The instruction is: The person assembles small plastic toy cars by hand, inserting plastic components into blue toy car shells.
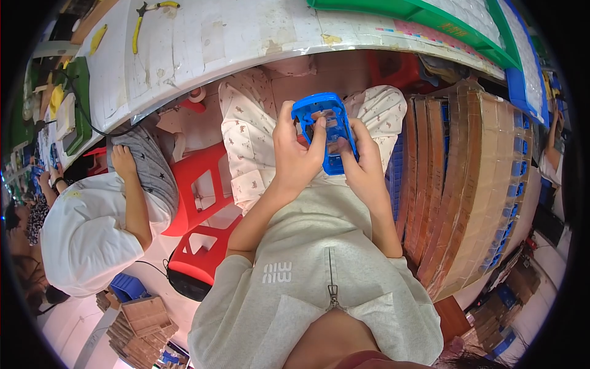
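Note:
Both my hands grip a blue plastic housing (pixel 335 132), an oblong shell with a raised rim and openings inside, held above my lap. My left hand (pixel 297 150) wraps its left side, with the thumb pressed onto the inner face. On the lower right side, my right hand (pixel 364 157) has its fingers behind the shell and its thumb near the inside. What lies under the thumbs is too small to make out.
A white worktable (pixel 209 43) curves across the front, bearing yellow-handled pliers (pixel 136 34) and a green-framed tray (pixel 424 15). Stacked cardboard dividers (pixel 455 178) with blue parts stand at my right. Red stools (pixel 206 246) and a seated person in white (pixel 98 221) are at my left.

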Demonstrator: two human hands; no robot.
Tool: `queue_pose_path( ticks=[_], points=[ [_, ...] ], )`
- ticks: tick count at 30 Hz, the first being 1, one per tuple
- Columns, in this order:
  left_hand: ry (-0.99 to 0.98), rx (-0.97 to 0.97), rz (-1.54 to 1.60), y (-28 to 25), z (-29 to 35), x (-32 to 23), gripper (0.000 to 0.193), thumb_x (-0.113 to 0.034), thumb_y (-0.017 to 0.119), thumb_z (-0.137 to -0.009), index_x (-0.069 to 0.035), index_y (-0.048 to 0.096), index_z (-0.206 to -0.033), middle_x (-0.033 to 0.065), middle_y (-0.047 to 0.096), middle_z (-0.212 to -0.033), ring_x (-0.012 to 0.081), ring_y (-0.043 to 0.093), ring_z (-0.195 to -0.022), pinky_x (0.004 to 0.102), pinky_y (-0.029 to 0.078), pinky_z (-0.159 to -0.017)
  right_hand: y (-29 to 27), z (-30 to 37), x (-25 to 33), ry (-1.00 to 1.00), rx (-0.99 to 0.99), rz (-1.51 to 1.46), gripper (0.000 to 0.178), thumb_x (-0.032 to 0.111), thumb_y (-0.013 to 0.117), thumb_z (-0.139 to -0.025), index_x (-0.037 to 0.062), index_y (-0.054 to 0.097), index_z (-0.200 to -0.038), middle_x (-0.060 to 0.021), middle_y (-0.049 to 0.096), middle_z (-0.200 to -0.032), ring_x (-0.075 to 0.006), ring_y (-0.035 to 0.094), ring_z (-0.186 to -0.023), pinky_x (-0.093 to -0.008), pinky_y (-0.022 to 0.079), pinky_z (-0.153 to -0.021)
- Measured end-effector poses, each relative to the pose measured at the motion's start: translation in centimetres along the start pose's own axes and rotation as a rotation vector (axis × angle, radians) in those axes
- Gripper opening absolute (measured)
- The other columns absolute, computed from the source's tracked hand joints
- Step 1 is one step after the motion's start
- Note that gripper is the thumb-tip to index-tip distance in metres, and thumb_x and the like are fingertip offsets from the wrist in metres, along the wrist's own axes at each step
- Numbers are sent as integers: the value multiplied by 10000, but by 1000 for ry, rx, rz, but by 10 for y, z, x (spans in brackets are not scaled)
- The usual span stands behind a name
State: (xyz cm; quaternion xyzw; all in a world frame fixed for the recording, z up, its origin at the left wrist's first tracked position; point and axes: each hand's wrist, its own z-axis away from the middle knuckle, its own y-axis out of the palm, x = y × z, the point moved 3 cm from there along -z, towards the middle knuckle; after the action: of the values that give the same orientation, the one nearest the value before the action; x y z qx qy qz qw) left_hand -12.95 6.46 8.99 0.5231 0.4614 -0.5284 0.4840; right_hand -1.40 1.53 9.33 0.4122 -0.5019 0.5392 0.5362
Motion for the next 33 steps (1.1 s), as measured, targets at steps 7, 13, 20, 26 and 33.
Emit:
queue_pose_path(
  ticks=[7,13,20,26,33],
  points=[
    [-27,56,-24,1,0,0,203,6,564,-780,-1,459,-954,86,549,-821,137,531,-755,263,437,-673,1,-2,-2,16,-81,-18,234,-85,424,-744,-7,454,-963,-101,569,-746,-123,542,-676,-244,430,-616],
    [11,122,217,5,12,-7,541,-67,637,-762,15,293,-1171,130,477,-1032,169,506,-913,290,430,-803,4,-6,8,-97,-134,49,203,-53,441,-772,-5,450,-969,-107,570,-726,-168,584,-694,-274,451,-640],
    [-11,-25,42,-26,-5,-4,741,-112,712,-685,-3,195,-1204,114,444,-1050,205,437,-1010,320,392,-847,38,2,6,-185,50,96,595,62,595,-766,-45,281,-1259,-207,427,-1151,-254,509,-990,-327,424,-835],
    [245,-368,-531,-192,-134,-45,654,-205,716,-668,31,359,-1163,116,507,-896,169,495,-774,272,450,-680,30,-3,14,-310,64,52,530,78,597,-774,-16,352,-1235,-171,393,-1194,-241,478,-1025,-330,413,-859],
    [29,-582,-1263,-364,-233,-45,575,-308,672,-642,58,483,-1044,231,550,-889,355,542,-841,410,442,-744,13,-5,6,-276,-38,97,290,25,530,-790,-19,488,-1074,-156,448,-1153,-234,495,-1013,-305,415,-840]
  ],
)
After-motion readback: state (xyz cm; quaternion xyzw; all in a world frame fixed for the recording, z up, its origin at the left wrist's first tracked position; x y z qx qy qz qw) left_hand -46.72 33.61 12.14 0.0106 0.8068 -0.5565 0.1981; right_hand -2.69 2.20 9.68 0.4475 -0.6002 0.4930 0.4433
